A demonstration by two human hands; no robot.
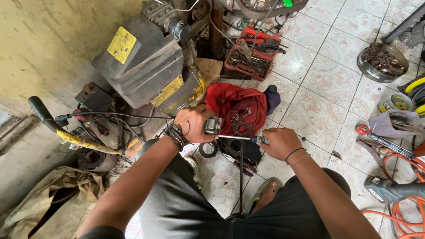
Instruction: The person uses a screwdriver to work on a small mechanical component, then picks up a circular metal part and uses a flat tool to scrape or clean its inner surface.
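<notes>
A person sits or crouches over a tiled workshop floor (pixel 323 77), seen from a camera on their head looking down past dark shorts. At the centre of the view, the left hand (pixel 192 124) wraps its fingers closed around a small grey metal part (pixel 213 125), which sticks out of the fist toward three o'clock. The right hand (pixel 280 142), just to the three o'clock side, has its fingers curled tight around the dark handle of a screwdriver (pixel 243 138), whose thin shaft runs level to the left and meets the metal part. The tip's seat is hidden by the part, so it is hard to say whether a screw is being loosened or tightened; the work looks midway, with the part off any machine and held in the air. Directly beyond the hands, toward twelve o'clock, a red cloth (pixel 233 103) lies on the floor with a dark ring-shaped gasket and small pieces laid out on it. At eleven o'clock sits a grimy black and yellow engine unit (pixel 142 66). Farther off at twelve o'clock is a red tool tray (pixel 252 55) full of sockets and pliers. At two o'clock stands a round tin of rusty rings (pixel 383 61). At four o'clock a teal power tool (pixel 405 189) rests among orange hose (pixel 412 230).
</notes>
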